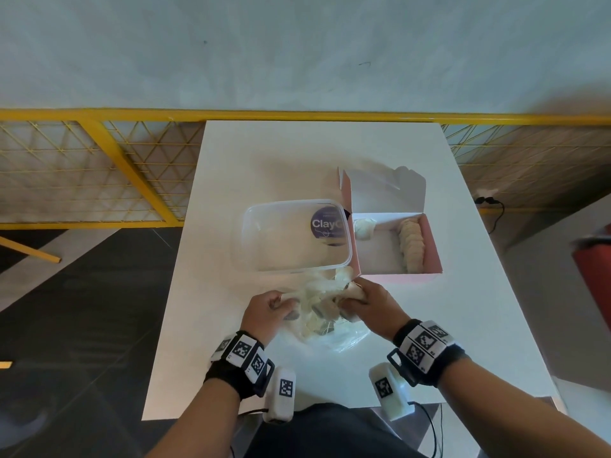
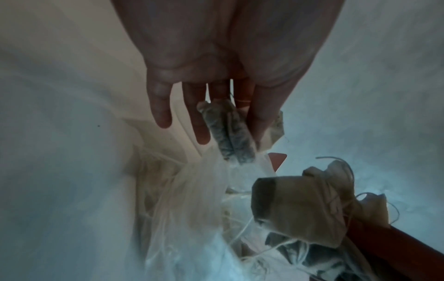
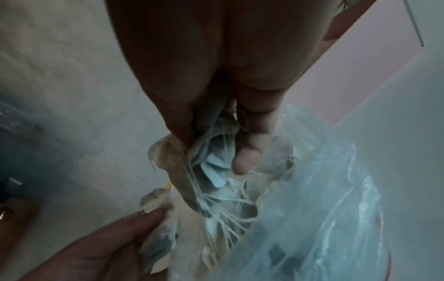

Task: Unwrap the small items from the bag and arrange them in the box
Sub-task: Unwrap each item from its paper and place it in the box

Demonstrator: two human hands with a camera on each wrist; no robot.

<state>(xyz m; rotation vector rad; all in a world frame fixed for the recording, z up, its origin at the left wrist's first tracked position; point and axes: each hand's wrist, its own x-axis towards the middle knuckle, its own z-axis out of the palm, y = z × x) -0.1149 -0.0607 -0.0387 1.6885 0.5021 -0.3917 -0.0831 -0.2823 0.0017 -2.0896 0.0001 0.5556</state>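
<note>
A clear plastic bag (image 1: 345,335) of stringed tea bags lies near the table's front edge. My left hand (image 1: 284,304) pinches one tea bag (image 2: 230,133) between thumb and fingers at the bag's mouth. My right hand (image 1: 350,297) grips a bunch of tea bags (image 3: 213,171) with tangled strings, lifted just above the plastic bag (image 3: 324,209). Behind the hands to the right stands the open pink box (image 1: 433,249). It holds a row of tea bags (image 1: 411,242) along its right side and one crumpled piece (image 1: 363,228) at its left.
A clear plastic container (image 1: 294,236) with a purple label stands left of the pink box, touching it. The white table (image 1: 297,153) ends at a yellow mesh railing (image 1: 109,150) behind. A red object (image 1: 595,269) is at the far right.
</note>
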